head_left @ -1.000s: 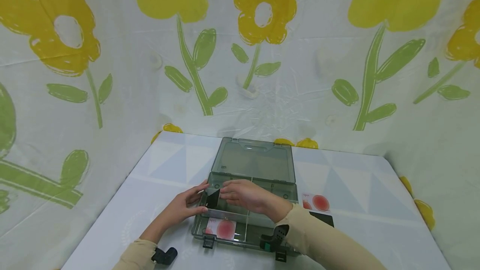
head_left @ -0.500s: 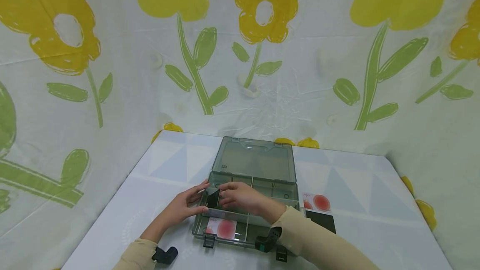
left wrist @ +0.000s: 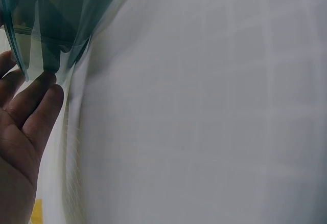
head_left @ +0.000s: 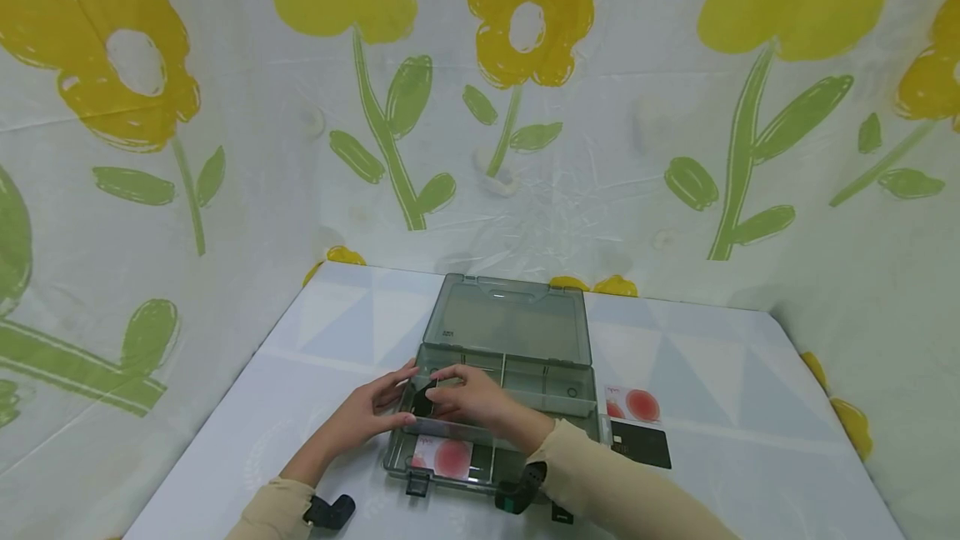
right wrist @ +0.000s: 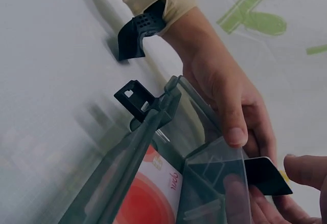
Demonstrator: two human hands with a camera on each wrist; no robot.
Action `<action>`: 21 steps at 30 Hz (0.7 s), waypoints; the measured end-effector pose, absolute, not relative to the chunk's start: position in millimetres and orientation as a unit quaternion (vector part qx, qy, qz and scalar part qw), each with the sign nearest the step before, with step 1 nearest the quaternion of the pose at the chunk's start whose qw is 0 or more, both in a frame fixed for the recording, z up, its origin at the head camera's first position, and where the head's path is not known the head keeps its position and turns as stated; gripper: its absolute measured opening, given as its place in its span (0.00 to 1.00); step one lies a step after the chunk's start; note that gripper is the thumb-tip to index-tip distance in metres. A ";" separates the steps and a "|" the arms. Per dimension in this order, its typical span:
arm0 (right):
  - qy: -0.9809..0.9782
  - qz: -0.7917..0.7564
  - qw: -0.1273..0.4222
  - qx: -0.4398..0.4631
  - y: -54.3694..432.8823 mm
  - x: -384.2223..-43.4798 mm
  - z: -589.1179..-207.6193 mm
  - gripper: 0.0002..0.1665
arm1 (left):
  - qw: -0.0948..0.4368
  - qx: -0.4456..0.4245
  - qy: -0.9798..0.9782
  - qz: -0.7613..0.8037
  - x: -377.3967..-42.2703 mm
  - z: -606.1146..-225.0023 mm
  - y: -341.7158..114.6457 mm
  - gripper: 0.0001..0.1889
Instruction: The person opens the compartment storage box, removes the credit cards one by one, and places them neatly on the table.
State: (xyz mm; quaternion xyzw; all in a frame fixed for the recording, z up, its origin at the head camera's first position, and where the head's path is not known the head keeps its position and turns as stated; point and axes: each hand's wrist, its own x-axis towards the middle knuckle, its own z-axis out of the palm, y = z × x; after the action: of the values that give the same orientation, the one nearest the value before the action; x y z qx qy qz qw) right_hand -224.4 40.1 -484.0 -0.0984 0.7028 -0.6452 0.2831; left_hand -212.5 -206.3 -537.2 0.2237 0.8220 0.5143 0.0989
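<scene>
A green translucent compartment box (head_left: 517,486) stands on the table with its lid (head_left: 510,319) folded back. Along its left side rests my left hand (head_left: 365,417), fingers on the outer wall and thumb near the front divider. In the left wrist view, fingertips (left wrist: 51,93) touch the box's outside. My right hand (head_left: 476,402) reaches into the left middle compartment and pinches a black card (right wrist: 266,175) that stands tilted there. Part of the card is hidden by the fingers. In the front left compartment lies a white card with a red circle (head_left: 452,457).
Right of the box lie another white card with a red circle (head_left: 642,405) and a black card with a chip (head_left: 641,444). Two dark latches, one of them the left latch (head_left: 417,484), stick out at the box's front. A flower-patterned curtain (head_left: 615,148) rises behind the table.
My right hand has moved left, its fingers closing in on the black card in the box. More of the chip card on the table shows now. My left hand has stayed still.
</scene>
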 end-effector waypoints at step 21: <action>0.728 -0.632 0.249 -0.093 39.1 -223.9 -486.2 0.21 | 0.100 0.225 0.822 0.514 -212.9 -538.3 -207.4 0.40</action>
State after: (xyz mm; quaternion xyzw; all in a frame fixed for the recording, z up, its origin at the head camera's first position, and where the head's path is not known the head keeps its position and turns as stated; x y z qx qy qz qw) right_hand -223.9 39.1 -486.2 -0.0926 0.7277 -0.6325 0.2487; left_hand -212.9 -207.4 -538.3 0.2254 0.8216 0.5141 0.0995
